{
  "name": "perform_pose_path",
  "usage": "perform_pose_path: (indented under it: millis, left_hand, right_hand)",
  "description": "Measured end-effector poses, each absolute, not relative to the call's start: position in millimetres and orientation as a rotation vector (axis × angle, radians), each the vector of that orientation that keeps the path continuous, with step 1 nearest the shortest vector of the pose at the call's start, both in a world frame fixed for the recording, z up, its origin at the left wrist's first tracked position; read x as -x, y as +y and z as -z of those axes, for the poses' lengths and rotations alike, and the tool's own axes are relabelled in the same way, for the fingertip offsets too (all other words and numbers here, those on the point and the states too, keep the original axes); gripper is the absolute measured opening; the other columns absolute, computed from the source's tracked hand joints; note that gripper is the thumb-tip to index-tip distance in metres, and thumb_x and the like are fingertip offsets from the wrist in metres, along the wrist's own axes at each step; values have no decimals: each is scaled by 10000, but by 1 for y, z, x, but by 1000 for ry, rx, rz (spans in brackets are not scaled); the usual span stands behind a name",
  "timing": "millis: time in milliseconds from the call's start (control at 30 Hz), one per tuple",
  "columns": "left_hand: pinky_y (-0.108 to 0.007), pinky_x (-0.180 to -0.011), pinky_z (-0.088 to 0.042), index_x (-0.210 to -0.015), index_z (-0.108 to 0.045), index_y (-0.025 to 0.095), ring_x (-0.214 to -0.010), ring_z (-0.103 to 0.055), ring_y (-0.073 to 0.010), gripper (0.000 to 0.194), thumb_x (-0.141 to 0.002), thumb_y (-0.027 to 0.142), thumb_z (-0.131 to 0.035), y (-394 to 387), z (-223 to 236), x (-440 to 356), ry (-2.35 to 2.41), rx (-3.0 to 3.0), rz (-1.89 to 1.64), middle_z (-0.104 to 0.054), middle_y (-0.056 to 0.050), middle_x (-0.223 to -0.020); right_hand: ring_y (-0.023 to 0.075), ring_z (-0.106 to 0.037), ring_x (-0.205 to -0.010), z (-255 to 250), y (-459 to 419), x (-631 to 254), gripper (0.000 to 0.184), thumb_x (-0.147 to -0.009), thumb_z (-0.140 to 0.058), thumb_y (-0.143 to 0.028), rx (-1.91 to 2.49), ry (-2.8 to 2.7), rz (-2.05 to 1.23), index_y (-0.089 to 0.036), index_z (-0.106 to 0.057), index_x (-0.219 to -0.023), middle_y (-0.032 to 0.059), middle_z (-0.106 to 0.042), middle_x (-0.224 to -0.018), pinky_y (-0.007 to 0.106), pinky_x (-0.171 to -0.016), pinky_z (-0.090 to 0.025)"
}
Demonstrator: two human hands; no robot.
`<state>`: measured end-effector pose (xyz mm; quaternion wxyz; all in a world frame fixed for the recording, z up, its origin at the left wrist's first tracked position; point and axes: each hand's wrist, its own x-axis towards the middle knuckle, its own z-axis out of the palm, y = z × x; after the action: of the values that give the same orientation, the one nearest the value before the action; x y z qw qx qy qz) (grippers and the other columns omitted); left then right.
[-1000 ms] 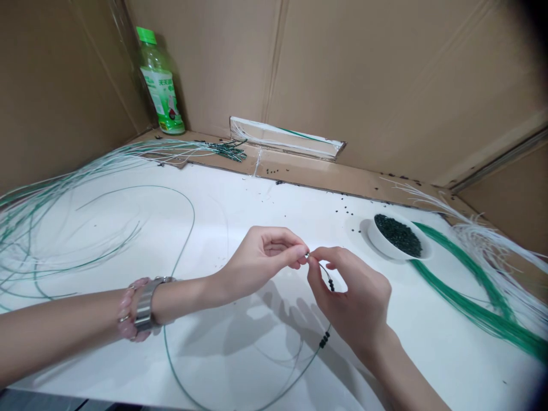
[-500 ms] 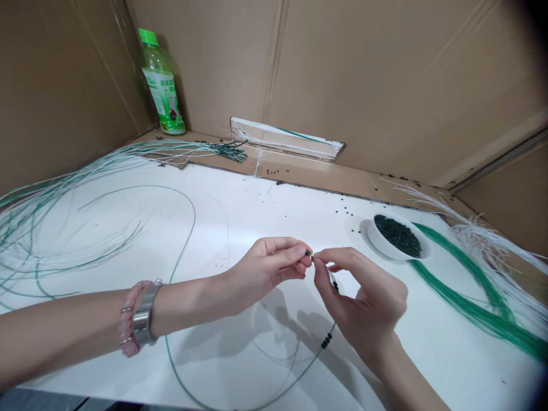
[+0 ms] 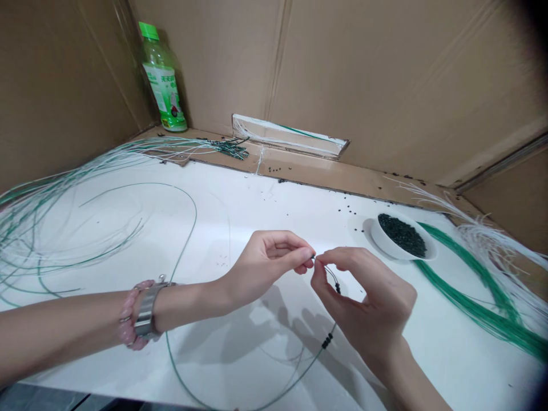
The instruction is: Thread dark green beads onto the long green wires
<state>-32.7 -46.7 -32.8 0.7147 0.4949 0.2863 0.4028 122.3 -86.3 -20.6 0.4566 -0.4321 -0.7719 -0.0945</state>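
My left hand (image 3: 282,257) pinches a small dark bead (image 3: 313,257) between thumb and forefinger. Right beside it, the thumb and forefinger of my right hand (image 3: 359,297) are closed on the end of a thin green cord (image 3: 171,354). Fingertips of both hands almost touch, so the exact meeting of bead and cord end is hard to make out. From the right hand the cord loops down and round to the left across the white tabletop. Dark beads (image 3: 327,341) are threaded on it in small groups below and beside the right fingers.
A white bowl (image 3: 377,242) of dark beads stands at the right, by a bundle of green cord (image 3: 466,308) and white strands (image 3: 483,234). Beaded cords (image 3: 233,149) lie at the back left near a green bottle (image 3: 165,94). Cardboard walls (image 3: 363,68) enclose the table.
Both hands stay together at nearly the same place. The left fingertips have closed further over the bead, which shows less now. The right hand has shifted slightly.
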Motion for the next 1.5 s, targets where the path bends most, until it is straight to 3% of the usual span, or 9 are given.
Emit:
perform_pose_path:
  millis: [800, 1500]
  left_hand:
    - [-129, -644, -496, -728, -680, 132, -631, -585, -41, 79, -793, 167, -652, -47, 32, 31, 684, -1059, -918, -653, 14, -699]
    - [-177, -678, -497, -733, -662, 137, -648, -583, -63, 106, -800, 218, -657, -47, 37, 31, 672, -1050, -944, -651, 2, -708]
  right_hand:
    - [97, -622, -612, 28, -85, -126, 148, -767, -614, -20, 1088, -2016, 422, -160, -581, -798, -6, -656, -656, 190, -554, -443]
    - [92, -571, -598, 33, -80, -125, 157, -782, -614, -14, 1085, -1994, 338, -163, -570, -803, -8, -641, -662, 208, -547, -445]
